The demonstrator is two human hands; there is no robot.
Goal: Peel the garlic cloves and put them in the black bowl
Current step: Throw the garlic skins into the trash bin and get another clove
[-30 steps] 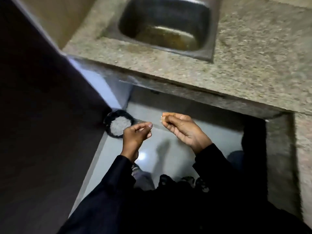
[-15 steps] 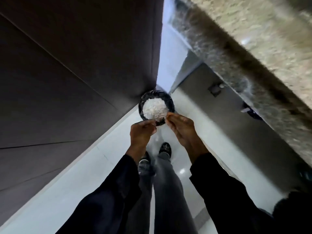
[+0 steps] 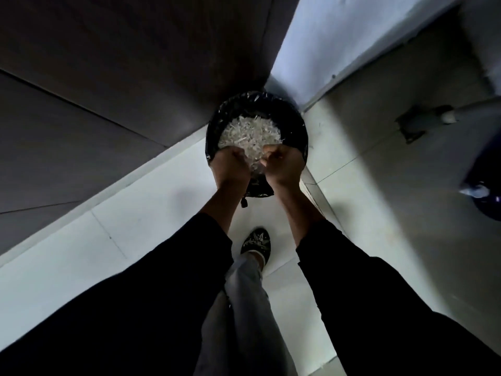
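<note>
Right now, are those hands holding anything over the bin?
Cannot be told: left hand and right hand are curled over the bin of white scraps, hiding any contents.

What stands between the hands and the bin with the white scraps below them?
Nothing visible does. The left hand and the right hand hang right over the near rim of the bin, and the pale scraps lie open below them. Whether either hand holds anything cannot be told.

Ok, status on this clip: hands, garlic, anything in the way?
Left hand and right hand curled over the bag-lined bin of white scraps. Held contents hidden. No garlic clove or black bowl visible. Nothing in the way.
</note>
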